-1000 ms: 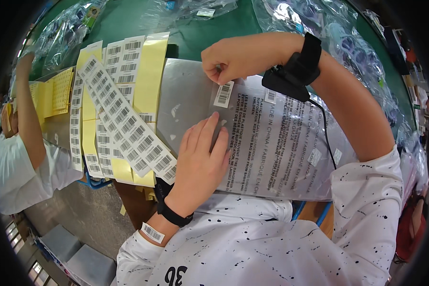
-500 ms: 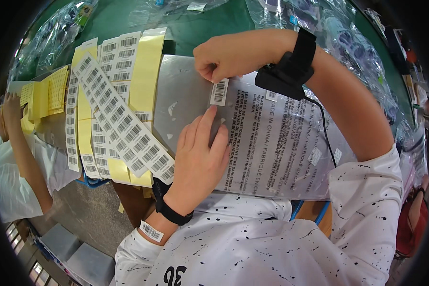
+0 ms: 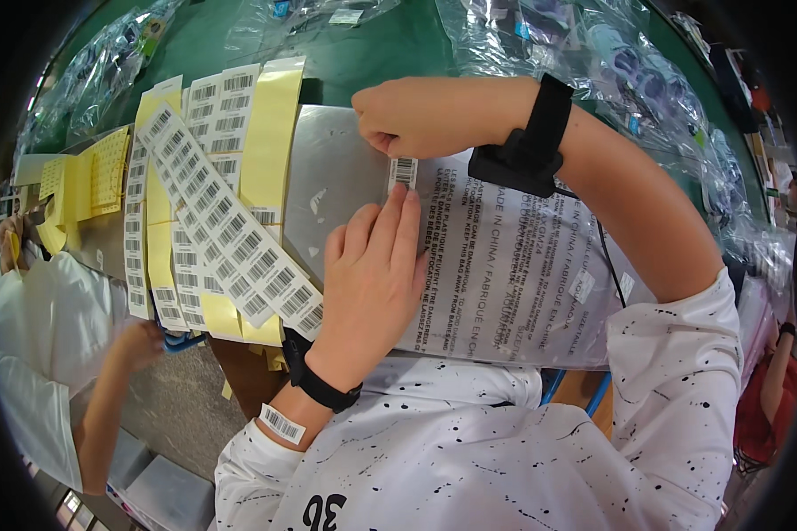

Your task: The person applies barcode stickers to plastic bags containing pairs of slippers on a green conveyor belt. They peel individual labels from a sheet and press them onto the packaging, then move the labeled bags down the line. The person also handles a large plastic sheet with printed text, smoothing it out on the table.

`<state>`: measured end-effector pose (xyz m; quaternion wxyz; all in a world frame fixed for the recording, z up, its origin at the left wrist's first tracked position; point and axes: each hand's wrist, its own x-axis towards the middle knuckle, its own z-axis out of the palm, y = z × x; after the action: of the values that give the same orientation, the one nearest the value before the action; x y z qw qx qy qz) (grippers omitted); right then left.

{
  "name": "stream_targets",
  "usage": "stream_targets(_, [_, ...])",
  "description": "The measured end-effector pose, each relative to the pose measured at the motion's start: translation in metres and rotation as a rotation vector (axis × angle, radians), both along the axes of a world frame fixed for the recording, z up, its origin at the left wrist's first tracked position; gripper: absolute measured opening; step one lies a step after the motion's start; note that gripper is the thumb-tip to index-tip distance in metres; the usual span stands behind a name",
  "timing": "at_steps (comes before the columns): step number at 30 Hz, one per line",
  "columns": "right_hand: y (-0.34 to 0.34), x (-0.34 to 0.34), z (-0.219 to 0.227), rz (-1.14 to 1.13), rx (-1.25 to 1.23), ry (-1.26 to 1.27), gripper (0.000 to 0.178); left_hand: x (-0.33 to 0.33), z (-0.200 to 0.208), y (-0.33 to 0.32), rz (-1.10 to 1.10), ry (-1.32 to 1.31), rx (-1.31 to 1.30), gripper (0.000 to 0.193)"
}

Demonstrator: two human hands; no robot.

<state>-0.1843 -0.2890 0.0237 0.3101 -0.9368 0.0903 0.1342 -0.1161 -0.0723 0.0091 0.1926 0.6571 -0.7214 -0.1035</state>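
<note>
A small barcode label (image 3: 402, 173) lies on the upper edge of a clear printed bag (image 3: 505, 265), which rests flat on a grey sheet on the green table (image 3: 372, 53). The right hand (image 3: 434, 115) pinches the label's upper end, its grip closed between thumb and fingertips; the label's lower part already lies against the film. The left hand (image 3: 372, 283) lies flat on the bag with no grip at all, fingers extended, its fingertips (image 3: 403, 203) touching the label's lower edge. To do this step well, in judgement: the left fingers should hold the film taut and still, the label should be kept square to the printed lines beside it, and pressure should run from the stuck end toward the free end so that no bubble or crease is trapped; the pinch should be let go only when the last part is down. Just left of the bag, strips of barcode labels (image 3: 230, 239) on yellow backing (image 3: 270, 133) lie fanned and overlapping, one strip reaching under the left wrist, which wears a black band (image 3: 314, 380). A spare label (image 3: 282, 423) sticks to the left sleeve. A black device (image 3: 527, 150) is strapped to the right wrist, with a cable trailing over the bag. Clear bagged goods (image 3: 611, 62) are heaped along the far side of the table. At the far left another person in white (image 3: 35, 336) works at yellow sheets (image 3: 97, 168).
</note>
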Motion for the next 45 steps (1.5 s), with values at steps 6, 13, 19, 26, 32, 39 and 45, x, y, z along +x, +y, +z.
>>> stream_targets(6, [-0.016,-0.021,-0.007,-0.161,-0.471,-0.453,0.019,-0.001,0.002,-0.004,-0.033,-0.055,-0.003,0.060])
stream_targets(13, [0.021,-0.027,0.016,-0.487,0.150,-0.212,0.030,-0.003,0.002,-0.004,-0.052,-0.089,-0.027,0.058])
stream_targets(19, [0.076,-0.124,0.094,-0.574,0.174,-0.421,0.033,0.024,0.021,0.013,0.019,0.302,-0.008,0.057])
stream_targets(26, [0.225,-0.220,0.053,-0.784,-0.246,0.018,0.070,0.039,0.030,0.015,0.180,1.146,0.520,0.056])
stream_targets(32, [0.242,-0.199,0.007,-0.947,-0.305,-0.167,0.074,0.026,0.029,-0.025,0.179,1.000,0.751,0.037])
stream_targets(39, [0.217,-0.115,0.001,-0.817,-0.165,-0.435,0.072,0.019,0.024,-0.035,0.134,0.926,0.703,0.030])
stream_targets(45, [0.212,-0.115,0.033,-0.834,0.085,-0.610,0.057,0.060,0.058,-0.029,0.046,0.780,0.569,0.018])
